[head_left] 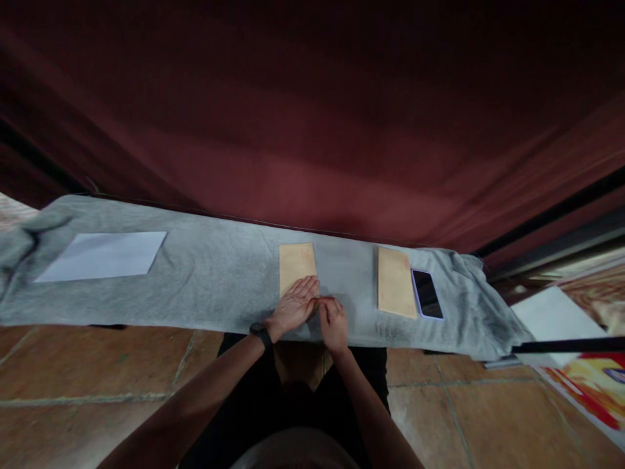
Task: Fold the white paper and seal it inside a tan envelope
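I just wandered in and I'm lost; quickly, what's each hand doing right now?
Left hand: open, laid over a tan envelope.
Right hand: partly curled beside the left; whether it holds anything cannot be told.

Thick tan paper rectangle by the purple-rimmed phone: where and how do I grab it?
Try pinching the thick tan paper rectangle along its left long edge, coming from the left, nearer the right hand. It lies flat on grey cloth, but that edge looks thick enough to catch. The purple-rimmed phone sits close on the other side, probably leaving less room.
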Demonstrator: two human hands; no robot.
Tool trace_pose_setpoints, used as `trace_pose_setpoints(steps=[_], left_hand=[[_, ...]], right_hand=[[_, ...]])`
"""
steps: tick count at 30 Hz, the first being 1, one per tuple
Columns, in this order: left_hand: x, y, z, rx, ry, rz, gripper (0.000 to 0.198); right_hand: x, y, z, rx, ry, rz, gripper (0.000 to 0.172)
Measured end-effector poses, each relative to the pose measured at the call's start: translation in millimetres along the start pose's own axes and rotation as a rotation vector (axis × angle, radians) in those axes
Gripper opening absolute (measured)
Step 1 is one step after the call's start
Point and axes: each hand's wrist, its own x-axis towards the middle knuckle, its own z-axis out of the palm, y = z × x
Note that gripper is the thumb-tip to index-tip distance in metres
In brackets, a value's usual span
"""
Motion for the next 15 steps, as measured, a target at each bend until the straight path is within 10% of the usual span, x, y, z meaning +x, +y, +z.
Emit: trace_pose_setpoints(steps=[15], left_hand=[[-50, 17, -4.5, -0.104, 0.153, -0.009, 0.041]], right_hand=[[3, 7, 0, -0.022, -0.032, 0.007, 0.033]])
